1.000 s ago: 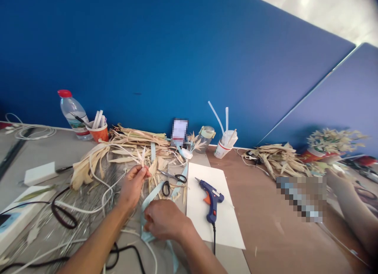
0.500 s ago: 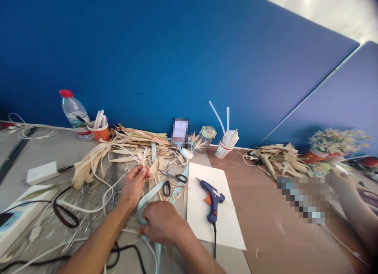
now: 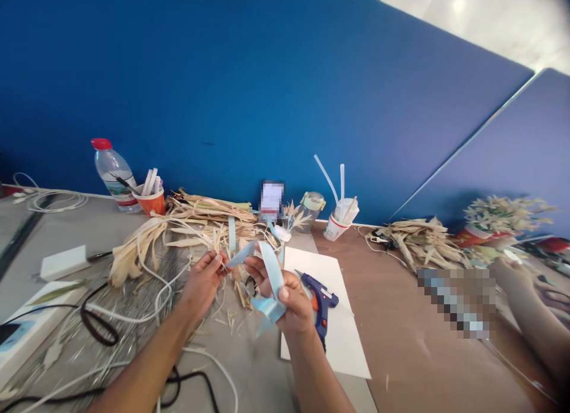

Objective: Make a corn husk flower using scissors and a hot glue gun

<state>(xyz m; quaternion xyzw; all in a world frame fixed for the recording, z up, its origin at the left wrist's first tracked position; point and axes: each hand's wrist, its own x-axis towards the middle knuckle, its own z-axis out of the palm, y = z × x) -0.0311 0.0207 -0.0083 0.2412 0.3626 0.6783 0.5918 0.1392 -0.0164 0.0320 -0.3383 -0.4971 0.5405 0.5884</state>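
Observation:
My left hand (image 3: pixel 205 283) is closed in a pinch on a small pale corn husk flower (image 3: pixel 218 240), whose pointed petals stick up above the fingertips. Light blue ribbon (image 3: pixel 272 264) loops from beside those fingertips over to my right hand (image 3: pixel 291 300), which is closed on it. A loose length of the ribbon hangs below the right palm. Behind my right fingers, the scissors are mostly hidden. Just beyond that hand a blue glue gun (image 3: pixel 324 300) with an orange trigger lies on a white sheet (image 3: pixel 351 341), partly covered by the hand.
Dried husks (image 3: pixel 214 205) lie along the blue partition (image 3: pixel 249 92). A bottle (image 3: pixel 116 178), an orange cup (image 3: pixel 151 202), a jar (image 3: pixel 312 206) and a white cup (image 3: pixel 341 223) stand at the back. Cables and wires spread at left beside a power strip (image 3: pixel 31 324). Another person's arm (image 3: pixel 529 300) reaches in at right.
My right hand has risen from the table and turned, lifting the light blue ribbon off the surface. The left hand keeps its pinch on the husk flower, nearly in place.

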